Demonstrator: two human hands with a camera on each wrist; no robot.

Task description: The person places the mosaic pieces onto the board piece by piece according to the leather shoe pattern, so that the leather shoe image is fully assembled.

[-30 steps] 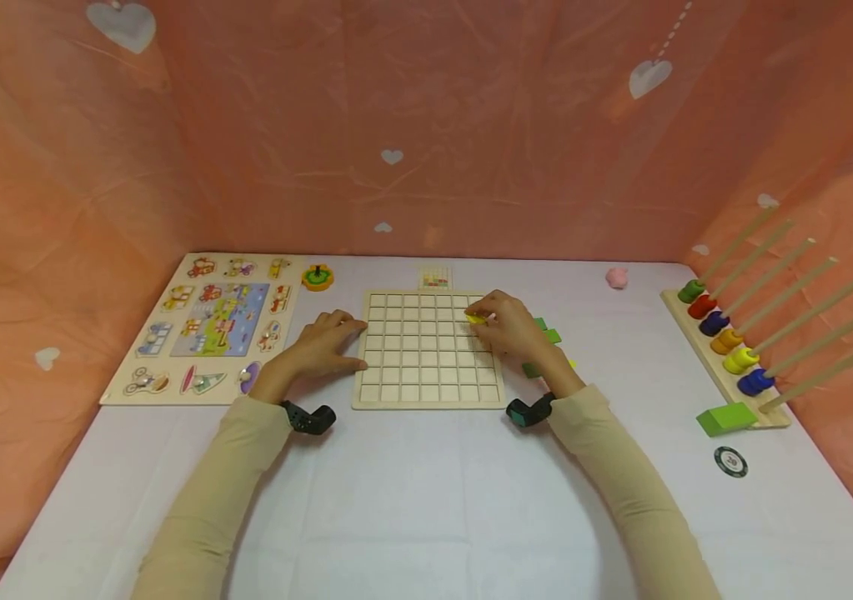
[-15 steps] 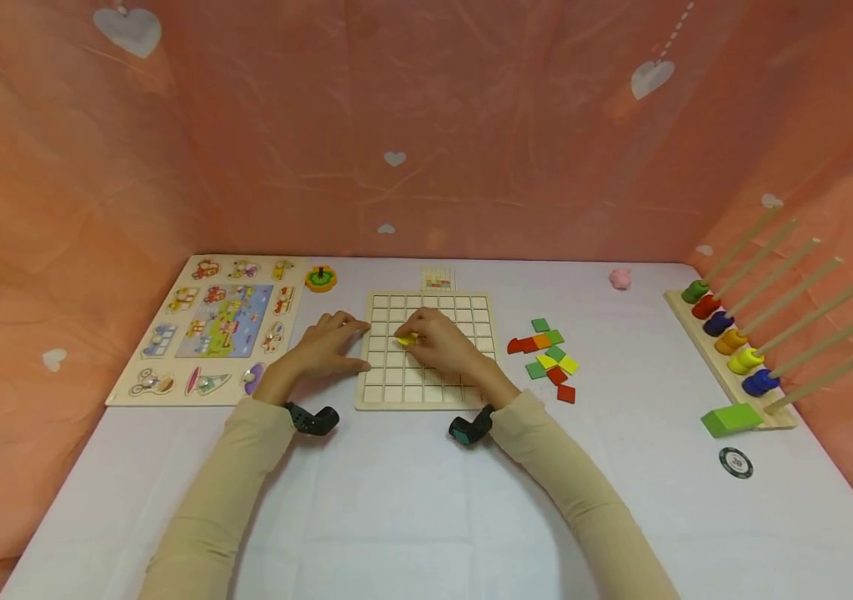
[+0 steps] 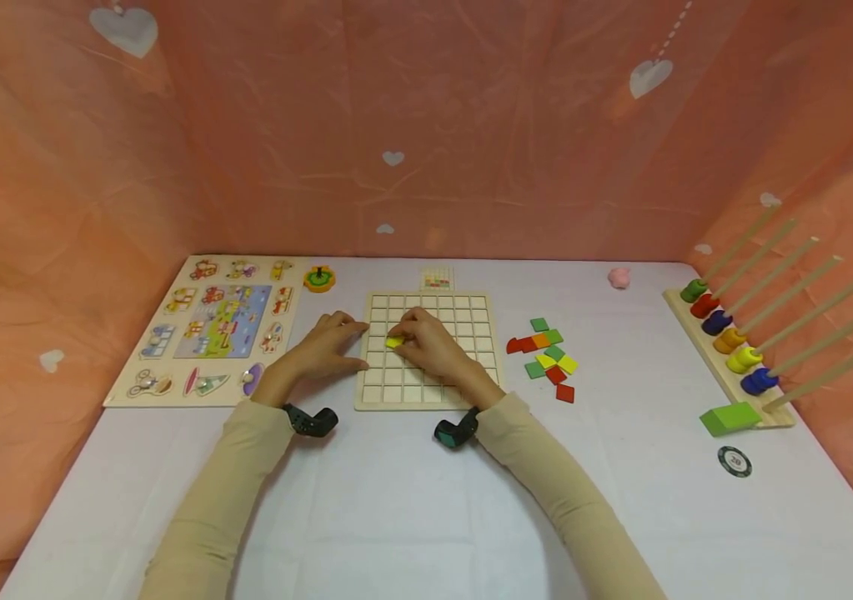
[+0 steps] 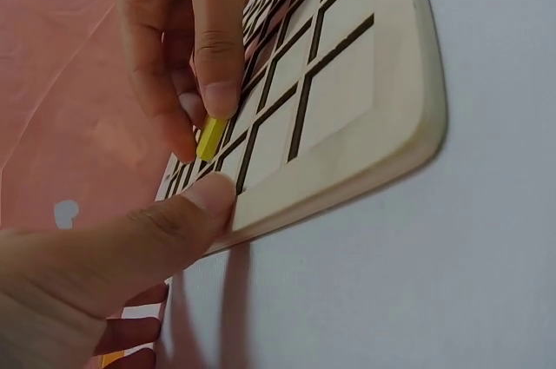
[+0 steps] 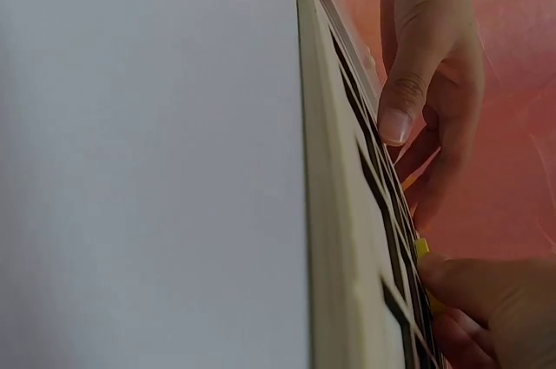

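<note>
A square wooden grid board (image 3: 377, 379) lies flat on the table. Above its left part, my right hand (image 3: 432, 343) pinches a small yellow tile (image 3: 393, 342) between thumb and fingers. The left wrist view shows that yellow tile (image 4: 209, 138) tilted on edge, close over the grid cells. At the board's left edge is my left hand (image 3: 321, 346), fingers spread, its thumb (image 4: 208, 197) resting on the rim. In the right wrist view the left hand (image 5: 434, 65) hangs beyond the grid, partly behind the board.
Several loose green, red, orange and yellow tiles (image 3: 564, 393) lie right of the board. A small pattern card (image 3: 437, 280) sits behind it. Left is a picture puzzle (image 3: 223, 321); right are a peg counter (image 3: 726, 354), a green block (image 3: 730, 418) and a round chip (image 3: 735, 461).
My right hand has carried the yellow tile leftward from the board's right side to its left part, uncovering the loose tiles. The left hand has stayed at the left edge.
</note>
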